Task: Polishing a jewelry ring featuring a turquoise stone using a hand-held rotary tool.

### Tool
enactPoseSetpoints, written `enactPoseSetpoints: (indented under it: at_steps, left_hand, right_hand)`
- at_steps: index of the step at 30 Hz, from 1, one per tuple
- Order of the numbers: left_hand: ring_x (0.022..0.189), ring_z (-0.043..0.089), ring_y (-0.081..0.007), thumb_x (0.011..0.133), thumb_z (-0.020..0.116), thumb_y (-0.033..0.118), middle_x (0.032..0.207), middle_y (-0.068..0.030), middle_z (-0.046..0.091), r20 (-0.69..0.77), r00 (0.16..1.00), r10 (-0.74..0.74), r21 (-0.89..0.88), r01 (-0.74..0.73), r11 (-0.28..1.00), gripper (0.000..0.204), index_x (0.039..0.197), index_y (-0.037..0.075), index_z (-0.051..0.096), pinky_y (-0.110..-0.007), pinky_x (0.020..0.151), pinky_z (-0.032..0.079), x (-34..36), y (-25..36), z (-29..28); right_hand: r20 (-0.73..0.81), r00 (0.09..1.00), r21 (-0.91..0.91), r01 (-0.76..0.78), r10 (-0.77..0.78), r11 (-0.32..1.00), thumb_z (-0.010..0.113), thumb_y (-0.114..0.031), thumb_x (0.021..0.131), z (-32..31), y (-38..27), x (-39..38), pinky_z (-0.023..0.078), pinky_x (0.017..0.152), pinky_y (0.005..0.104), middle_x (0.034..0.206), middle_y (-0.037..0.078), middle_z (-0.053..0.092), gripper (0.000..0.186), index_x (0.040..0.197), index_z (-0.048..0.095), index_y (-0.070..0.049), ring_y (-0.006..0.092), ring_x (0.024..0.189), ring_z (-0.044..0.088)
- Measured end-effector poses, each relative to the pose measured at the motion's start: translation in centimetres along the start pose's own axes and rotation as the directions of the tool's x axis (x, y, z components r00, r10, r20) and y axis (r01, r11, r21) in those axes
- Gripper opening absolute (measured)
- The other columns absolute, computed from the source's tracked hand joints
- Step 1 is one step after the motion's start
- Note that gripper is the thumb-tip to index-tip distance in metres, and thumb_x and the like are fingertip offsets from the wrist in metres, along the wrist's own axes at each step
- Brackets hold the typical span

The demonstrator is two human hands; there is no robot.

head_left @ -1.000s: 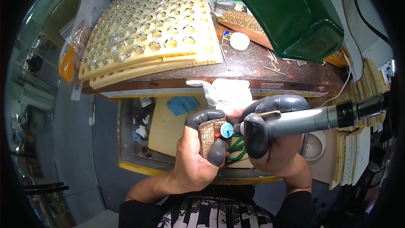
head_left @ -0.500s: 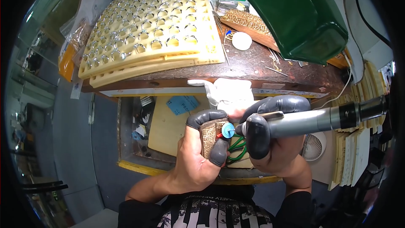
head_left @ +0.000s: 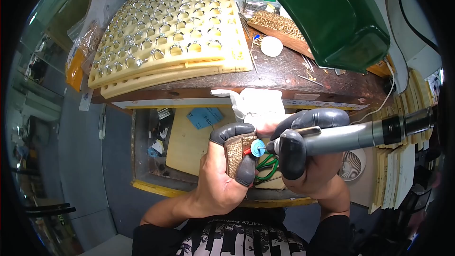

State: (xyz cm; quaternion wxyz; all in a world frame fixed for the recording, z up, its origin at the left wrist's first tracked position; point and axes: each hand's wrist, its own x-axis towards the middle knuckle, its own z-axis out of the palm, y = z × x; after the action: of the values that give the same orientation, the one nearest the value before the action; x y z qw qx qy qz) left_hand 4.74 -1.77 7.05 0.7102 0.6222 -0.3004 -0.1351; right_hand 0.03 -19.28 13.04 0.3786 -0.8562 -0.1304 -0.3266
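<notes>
Black finger covers [head_left: 245, 170] are capping fingertips on both hands. The left hand [head_left: 219, 180] is curling firmly around a brown block [head_left: 234, 156], holding it over an open drawer [head_left: 156, 188], below the front edge of the bench [head_left: 284, 78]. The block is showing a rough, grainy, gold-brown face; a small red piece [head_left: 247, 151] is poking out beside it. The right hand [head_left: 315, 173] is closing around a grey handpiece [head_left: 341, 140], whose slim shaft is carrying a blue disc [head_left: 258, 148] near the red piece. Fingers are covering much of the block, and whether disc and red piece are touching is hard to tell. Green handles [head_left: 269, 170] are lying beneath, partly hidden. Glare is washing out a white bundle [head_left: 260, 104] by the front edge. Trays [head_left: 232, 42] of rings [head_left: 194, 46] are filling the bench's left side; a green lampshade [head_left: 332, 19], cut off above, is overhanging its right.
</notes>
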Motion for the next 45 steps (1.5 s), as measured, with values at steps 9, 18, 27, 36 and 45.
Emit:
enactPoseSetpoints:
  at_steps: [9, 18, 27, 36, 45]
  left_hand:
    - [0.082, 0.064, -0.0107, 0.097, 0.062, 0.017, 0.105, -0.0105, 0.065, 0.003, 1.0, -0.003, -0.046, 0.003, 0.999, 0.046, 0.133, -0.003, 0.043, -0.027, 0.074, 0.054, 0.1, -0.2, 0.0]
    - [0.082, 0.064, -0.0113, 0.097, 0.062, 0.017, 0.104, -0.0101, 0.065, -0.005, 1.0, 0.016, -0.035, -0.016, 0.999, 0.045, 0.133, -0.003, 0.044, -0.028, 0.074, 0.054, 0.0, -0.3, -0.1]
    - [0.086, 0.064, -0.0121, 0.097, 0.063, 0.018, 0.106, -0.0113, 0.065, -0.014, 1.0, -0.018, -0.048, 0.017, 0.999, 0.046, 0.132, -0.003, 0.044, -0.028, 0.077, 0.054, -0.1, -0.2, 0.2]
    - [0.091, 0.064, -0.0133, 0.097, 0.063, 0.019, 0.106, -0.0118, 0.066, -0.022, 0.999, 0.05, -0.01, -0.05, 0.999, 0.046, 0.132, -0.004, 0.045, -0.029, 0.081, 0.053, 0.1, -0.4, 0.1]
    - [0.093, 0.064, -0.0142, 0.097, 0.063, 0.018, 0.107, -0.012, 0.066, -0.016, 1.0, 0.025, -0.028, -0.026, 0.999, 0.044, 0.131, -0.004, 0.045, -0.03, 0.083, 0.053, 0.0, -0.4, 0.1]
  right_hand:
    - [0.029, 1.0, -0.035, -0.011, 0.012, 0.999, 0.059, -0.013, 0.098, -0.1, 0.2, -0.3, 0.056, 0.063, 0.0298, 0.086, 0.012, 0.066, 0.018, 0.092, 0.062, 0.003, 0.0171, 0.073, 0.069]
    - [0.075, 0.996, 0.023, -0.059, 0.057, 0.998, 0.06, -0.012, 0.098, 0.1, 0.1, -0.3, 0.059, 0.066, 0.0302, 0.093, 0.014, 0.066, 0.017, 0.095, 0.061, 0.004, 0.0175, 0.077, 0.07]
    - [-0.048, 0.994, 0.071, -0.093, 0.097, 0.993, 0.072, -0.012, 0.086, 0.6, 0.1, -0.3, 0.052, 0.059, 0.0371, 0.079, 0.014, 0.066, 0.014, 0.088, 0.071, 0.001, 0.0283, 0.064, 0.066]
    - [-0.05, 0.993, 0.104, -0.104, 0.11, 0.989, 0.072, -0.014, 0.086, 0.6, 0.1, -0.3, 0.052, 0.059, 0.0368, 0.08, 0.014, 0.066, 0.015, 0.088, 0.071, 0.001, 0.0283, 0.065, 0.066]
    - [-0.042, 0.99, 0.092, -0.134, 0.138, 0.987, 0.072, -0.015, 0.086, 0.7, 0.1, -0.6, 0.052, 0.06, 0.0373, 0.082, 0.014, 0.066, 0.016, 0.09, 0.072, 0.0, 0.0285, 0.067, 0.066]
